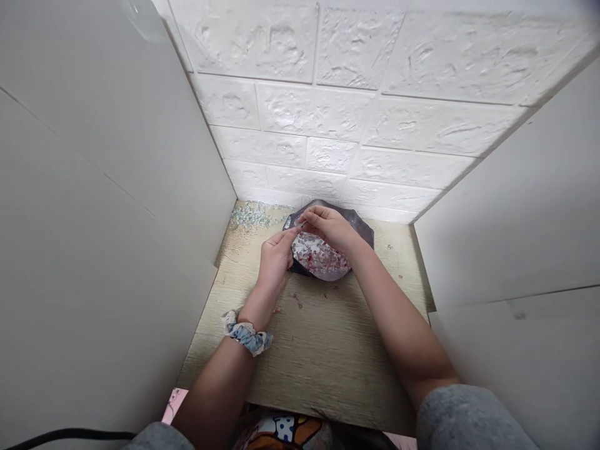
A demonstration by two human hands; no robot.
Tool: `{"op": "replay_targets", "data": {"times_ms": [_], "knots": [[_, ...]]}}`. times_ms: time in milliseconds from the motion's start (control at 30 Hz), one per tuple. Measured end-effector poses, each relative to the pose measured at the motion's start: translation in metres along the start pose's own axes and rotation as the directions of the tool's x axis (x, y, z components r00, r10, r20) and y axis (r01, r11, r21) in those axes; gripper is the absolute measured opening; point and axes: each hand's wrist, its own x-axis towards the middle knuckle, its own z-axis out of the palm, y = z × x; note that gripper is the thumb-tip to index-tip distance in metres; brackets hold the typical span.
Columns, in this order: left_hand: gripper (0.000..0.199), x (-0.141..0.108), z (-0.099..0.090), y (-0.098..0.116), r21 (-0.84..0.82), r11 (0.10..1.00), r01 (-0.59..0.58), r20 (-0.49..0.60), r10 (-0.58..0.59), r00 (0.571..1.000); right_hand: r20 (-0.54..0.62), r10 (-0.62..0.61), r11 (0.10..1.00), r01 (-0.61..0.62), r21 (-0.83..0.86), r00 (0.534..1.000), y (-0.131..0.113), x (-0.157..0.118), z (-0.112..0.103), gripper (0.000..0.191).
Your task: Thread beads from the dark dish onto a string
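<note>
Left hand and right hand noted pinched closed, any held item too small to confirm, over pink and red beads in a dark tray on the surface, beads judged light, hard, likely to roll, best pinched singly across their sides.

Wood-grained tabletop carrying a dark tray, bluish beads scattered far left

Left fingers and right fingers pinch close together, forearms angled inward.
</note>
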Motion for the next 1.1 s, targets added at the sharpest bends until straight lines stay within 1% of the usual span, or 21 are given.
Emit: {"op": "replay_targets", "data": {"times_ms": [33, 100, 167, 267, 500, 733, 900, 1100], "knots": [[0.025, 0.000, 0.000, 0.000, 0.009, 1.000, -0.007, 0.003, 0.007, 1.000, 0.000, 0.018, 0.995, -0.018, 0.102, 1.000, -0.001, -0.001, 0.003, 0.013], [0.024, -0.001, 0.001, 0.000, 0.031, 0.999, -0.019, 0.008, 0.019, 1.000, 0.014, 0.057, 0.971, -0.059, 0.233, 0.998, -0.002, -0.003, 0.008, 0.012], [0.025, -0.002, 0.001, 0.001, 0.045, 0.998, -0.032, 0.011, 0.031, 0.999, 0.036, 0.077, 0.950, -0.084, 0.301, 0.996, -0.002, -0.005, 0.010, 0.013], [0.028, -0.003, 0.002, 0.001, 0.051, 0.997, -0.051, 0.004, 0.051, 0.999, 0.062, 0.080, 0.932, -0.097, 0.349, 0.995, -0.001, -0.006, 0.010, 0.014], [0.031, -0.003, 0.001, 0.003, 0.092, 0.995, -0.048, -0.003, 0.048, 0.999, 0.072, 0.071, 0.924, -0.093, 0.370, 0.995, 0.003, -0.006, 0.010, 0.016], [0.025, -0.002, 0.001, 0.002, 0.099, 0.995, -0.030, -0.006, 0.031, 1.000, 0.055, 0.110, 0.938, -0.122, 0.325, 0.992, 0.002, -0.007, 0.012, 0.012], [0.024, -0.003, 0.001, 0.002, 0.092, 0.995, -0.042, -0.014, 0.043, 0.999, 0.014, 0.142, 0.954, -0.141, 0.265, 0.990, 0.001, -0.007, 0.013, 0.010], [0.025, -0.001, -0.001, -0.001, 0.102, 0.993, -0.050, -0.015, 0.052, 0.999, 0.019, 0.131, 0.952, -0.130, 0.278, 0.991, 0.001, -0.007, 0.014, 0.007]]}}
